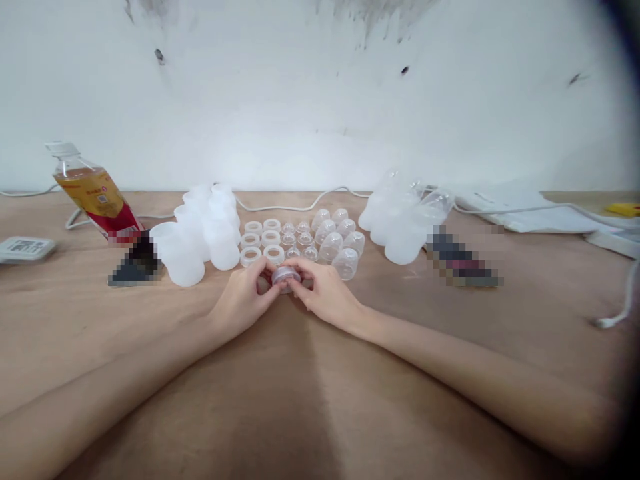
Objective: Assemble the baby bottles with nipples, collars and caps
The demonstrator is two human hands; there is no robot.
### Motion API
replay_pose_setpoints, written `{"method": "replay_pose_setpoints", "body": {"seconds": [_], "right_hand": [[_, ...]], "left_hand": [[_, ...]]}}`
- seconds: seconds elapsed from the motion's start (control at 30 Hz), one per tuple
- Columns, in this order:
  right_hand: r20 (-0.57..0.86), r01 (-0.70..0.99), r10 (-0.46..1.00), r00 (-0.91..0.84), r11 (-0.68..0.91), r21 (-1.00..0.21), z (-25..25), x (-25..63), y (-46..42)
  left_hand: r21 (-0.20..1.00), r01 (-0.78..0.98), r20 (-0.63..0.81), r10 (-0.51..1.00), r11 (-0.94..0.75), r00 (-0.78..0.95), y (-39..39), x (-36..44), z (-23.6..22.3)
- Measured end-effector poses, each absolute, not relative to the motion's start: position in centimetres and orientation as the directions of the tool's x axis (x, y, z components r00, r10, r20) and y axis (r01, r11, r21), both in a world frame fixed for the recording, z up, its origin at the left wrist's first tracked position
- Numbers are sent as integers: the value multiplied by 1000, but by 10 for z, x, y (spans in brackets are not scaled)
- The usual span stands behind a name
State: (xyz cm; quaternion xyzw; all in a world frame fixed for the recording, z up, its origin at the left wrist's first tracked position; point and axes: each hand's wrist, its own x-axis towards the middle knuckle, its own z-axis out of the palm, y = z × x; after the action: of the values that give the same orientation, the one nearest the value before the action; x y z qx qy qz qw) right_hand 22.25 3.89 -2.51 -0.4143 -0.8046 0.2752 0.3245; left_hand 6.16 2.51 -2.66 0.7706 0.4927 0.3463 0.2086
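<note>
Between the fingertips of my left hand (250,290) and my right hand (325,293) is a small round translucent screw ring (286,275), gripped from both sides low over the table. Whether a nipple sits inside it I cannot tell. Just beyond my left hand lie several white bottle rings (251,255) in two columns. Clear silicone nipples (303,238) stand to their right, the nearest partly hidden by my fingers. Past my right hand are rows of clear dome caps (331,247). Frosted feeding bottles (183,257) without tops stand on the left.
More frosted bottles with clear caps (404,233) stand at the right. A drink bottle (103,193), a blurred dark object (135,263) and a white box (26,249) are at left. Another blurred object (463,260), a white cable (623,310) and white bags (520,212) lie right.
</note>
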Motion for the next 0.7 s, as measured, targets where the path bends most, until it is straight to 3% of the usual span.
{"method": "replay_pose_setpoints", "body": {"seconds": [0.3,0.7], "right_hand": [[385,431,789,-479,593,-680,-27,225,40],[388,479,818,-425,567,-670,-29,221,39]], "left_hand": [[656,615,328,899,-437,289,30,54,-32],[631,623,370,885,-462,281,31,61,-32]]}}
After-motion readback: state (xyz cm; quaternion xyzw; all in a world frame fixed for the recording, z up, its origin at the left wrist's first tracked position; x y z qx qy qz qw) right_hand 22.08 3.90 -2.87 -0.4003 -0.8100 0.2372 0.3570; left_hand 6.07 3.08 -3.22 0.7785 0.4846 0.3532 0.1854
